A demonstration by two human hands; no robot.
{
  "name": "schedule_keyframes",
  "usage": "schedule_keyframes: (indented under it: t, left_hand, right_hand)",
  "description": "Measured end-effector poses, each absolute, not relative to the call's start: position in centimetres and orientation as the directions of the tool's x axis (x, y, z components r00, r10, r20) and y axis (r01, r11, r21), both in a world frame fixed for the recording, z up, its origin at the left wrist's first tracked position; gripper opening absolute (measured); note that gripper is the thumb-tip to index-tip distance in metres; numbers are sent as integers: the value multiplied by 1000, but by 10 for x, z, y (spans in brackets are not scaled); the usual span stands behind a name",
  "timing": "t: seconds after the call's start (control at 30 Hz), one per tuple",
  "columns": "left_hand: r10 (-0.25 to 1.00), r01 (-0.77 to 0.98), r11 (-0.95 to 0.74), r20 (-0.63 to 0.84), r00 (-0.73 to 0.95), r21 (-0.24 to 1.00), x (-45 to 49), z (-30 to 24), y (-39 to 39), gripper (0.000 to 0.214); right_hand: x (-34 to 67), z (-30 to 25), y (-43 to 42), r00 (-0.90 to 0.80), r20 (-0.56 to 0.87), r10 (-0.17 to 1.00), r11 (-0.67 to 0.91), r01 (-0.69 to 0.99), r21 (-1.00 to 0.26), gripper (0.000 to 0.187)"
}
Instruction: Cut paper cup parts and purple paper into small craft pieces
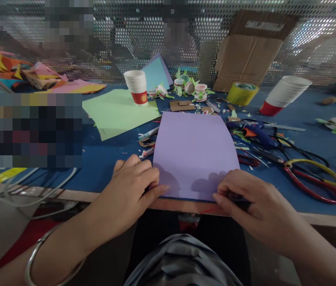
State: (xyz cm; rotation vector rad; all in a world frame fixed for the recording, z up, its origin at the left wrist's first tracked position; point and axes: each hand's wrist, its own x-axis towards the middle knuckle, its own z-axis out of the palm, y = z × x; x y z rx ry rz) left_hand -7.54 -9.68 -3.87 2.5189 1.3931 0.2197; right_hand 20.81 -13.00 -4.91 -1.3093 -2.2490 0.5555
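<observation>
Sheet [196,153] at the bench's [96,159] near edge, scissors [288,171] right, scraps [182,105] behind, and back left, cups [135,84] atop another sheet [114,113]!

A silver bangle [33,248] gleamed on the left forearm [75,230], a slim rounded loop sitting loose, with a small joint breaking its upper curve! The left hand [138,178] and the right hand [246,198] were both bare, well past the wrists. Then came the top [182,262], soft grey crossed by darker bands, stripes or folds, hard to tell! And beyond it, trousers [156,230], plain and black on both legs.
</observation>
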Motion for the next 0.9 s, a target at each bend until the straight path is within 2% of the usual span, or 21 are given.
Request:
schedule_keyframes:
  t: [0.47,0.57,0.63,0.67,0.73,0.8,0.9]
  left_hand:
    - [834,787,-535,43,550,306,-77,-43,-96,38]
    - [853,812,-516,72,517,274,-75,-44,-102,29]
    - [844,811,-536,138,518,234,-73,-45,-106,14]
    - [823,798,-567,173,541,201,-72,-45,-108,15]
    - [744,736,-665,204,636,126,-71,-45,-107,44]
    - [650,650,-757,167,741,64,-72,-43,-103,68]
    - [565,566,-825,75,822,12,-73,-40,-95,83]
  right_hand:
    - [213,-48,-128,-424,155,892,433,704,-563,21]
    - [212,-48,-127,-428,142,892,429,709,-559,19]
    - [211,-48,-126,-427,139,893,428,713,-555,18]
    - [211,-48,-126,-426,141,894,428,715,-552,18]
    - [211,-48,-126,-429,148,891,436,717,-544,18]
    - [212,-48,-126,-433,144,890,437,720,-538,18]
    - [214,-48,-128,-430,133,893,430,726,-537,18]
